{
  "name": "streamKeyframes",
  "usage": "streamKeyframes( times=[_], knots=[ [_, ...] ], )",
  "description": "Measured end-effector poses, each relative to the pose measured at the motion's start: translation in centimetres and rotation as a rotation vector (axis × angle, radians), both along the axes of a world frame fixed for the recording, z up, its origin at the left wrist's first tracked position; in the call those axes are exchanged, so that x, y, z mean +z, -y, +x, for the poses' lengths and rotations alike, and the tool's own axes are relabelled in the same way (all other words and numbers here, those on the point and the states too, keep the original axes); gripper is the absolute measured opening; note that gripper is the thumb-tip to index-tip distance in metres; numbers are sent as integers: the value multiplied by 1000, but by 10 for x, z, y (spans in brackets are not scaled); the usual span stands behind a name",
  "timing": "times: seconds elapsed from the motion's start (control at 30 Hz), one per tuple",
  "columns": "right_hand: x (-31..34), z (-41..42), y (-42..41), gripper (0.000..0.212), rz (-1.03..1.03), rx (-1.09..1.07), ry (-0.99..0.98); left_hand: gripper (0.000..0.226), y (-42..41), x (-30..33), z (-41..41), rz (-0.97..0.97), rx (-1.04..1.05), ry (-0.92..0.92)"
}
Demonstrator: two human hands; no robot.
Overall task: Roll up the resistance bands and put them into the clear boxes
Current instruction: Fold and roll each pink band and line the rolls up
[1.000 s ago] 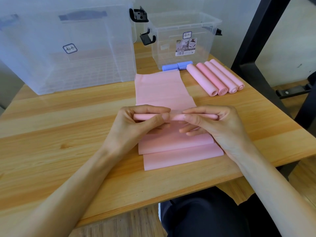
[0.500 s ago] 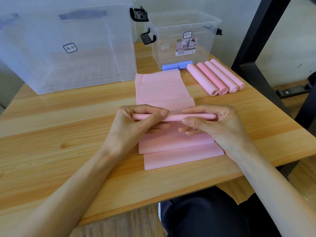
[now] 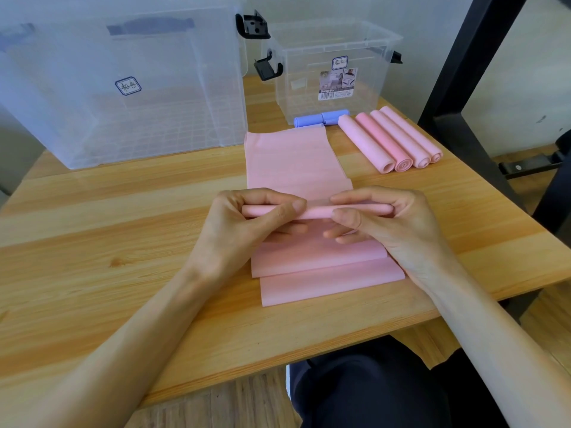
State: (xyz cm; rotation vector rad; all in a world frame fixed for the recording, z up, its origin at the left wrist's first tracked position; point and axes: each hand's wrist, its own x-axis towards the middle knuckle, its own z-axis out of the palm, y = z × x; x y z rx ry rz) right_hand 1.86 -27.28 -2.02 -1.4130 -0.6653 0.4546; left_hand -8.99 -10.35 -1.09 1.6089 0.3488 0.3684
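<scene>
Wooden table [image 3: 92, 242] with two clear boxes [image 3: 123, 88] at the back. Both the left hand [image 3: 234, 230] and right hand [image 3: 398, 230] are pinching the rolled part of a pink band [image 3: 318, 211], thumbs in front, fingers over the top; its flat tail [image 3: 290, 162] stretches toward the boxes. Compared with a second ago, the roll looks barely changed, maybe slightly tighter. Finished pink rolls [image 3: 389, 140] sit off to the right.
</scene>
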Motion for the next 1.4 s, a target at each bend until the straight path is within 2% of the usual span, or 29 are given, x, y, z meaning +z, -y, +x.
streamKeyframes(
  times=[0.4, 0.7, 0.87, 1.17, 1.3, 1.4],
  knots=[
    [1, -2, 0, 19, -21, -56, -8, 15, 0, -2, 0, 6, -7, 45],
    [1, -2, 0, 22, 1, 13, 1, 24, 1, 1, 0, -3, -3, 11],
    [1, -2, 0, 16, -10, -36, 5, 16, -1, -2, 0, -12, -19, 37],
    [2, -2, 0, 19, -23, -35, -14, 14, -2, -1, 0, 16, -20, 58],
    [1, -1, 0, 27, -19, -4, -6, 12, -1, -1, 1, -14, -5, 30],
    [0, -1, 1, 22, 3, 2, 9, 15, -1, -1, 1, -16, -6, 23]
  ],
)
